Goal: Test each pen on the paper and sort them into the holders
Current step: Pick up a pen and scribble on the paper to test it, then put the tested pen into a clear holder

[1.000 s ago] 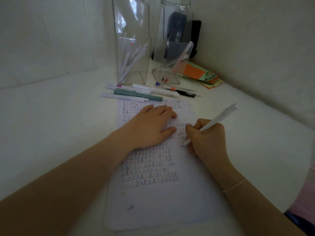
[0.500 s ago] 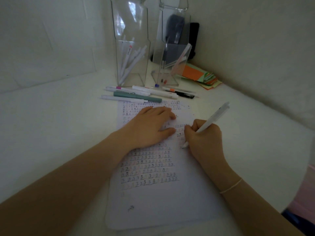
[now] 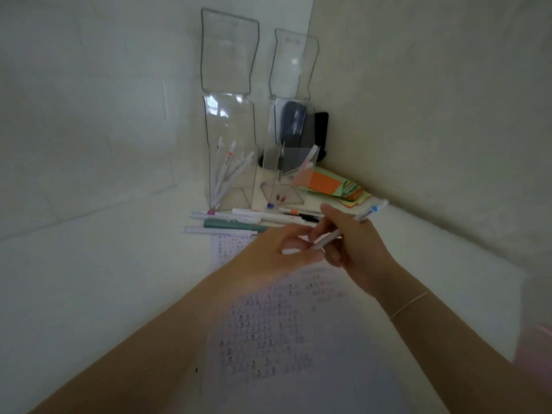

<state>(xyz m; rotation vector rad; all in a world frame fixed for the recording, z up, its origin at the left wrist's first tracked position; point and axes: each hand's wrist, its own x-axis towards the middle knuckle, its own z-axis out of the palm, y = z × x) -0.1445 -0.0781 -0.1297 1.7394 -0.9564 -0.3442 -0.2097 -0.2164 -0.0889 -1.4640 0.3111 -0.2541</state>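
So our right hand (image 3: 355,246) has its fingers curled round a white pen (image 3: 328,238), lifted above the paper (image 3: 298,339). Our left hand (image 3: 283,252) hovers beside the pen's tip, too blurry to tell its fingers. More pens (image 3: 239,219) lie before the two clear holders (image 3: 231,174), both holding pens already.

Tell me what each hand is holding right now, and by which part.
The right hand grips a white pen around its lower barrel, near the tip. The left hand reaches toward the tip end; blur hides whether it holds anything.
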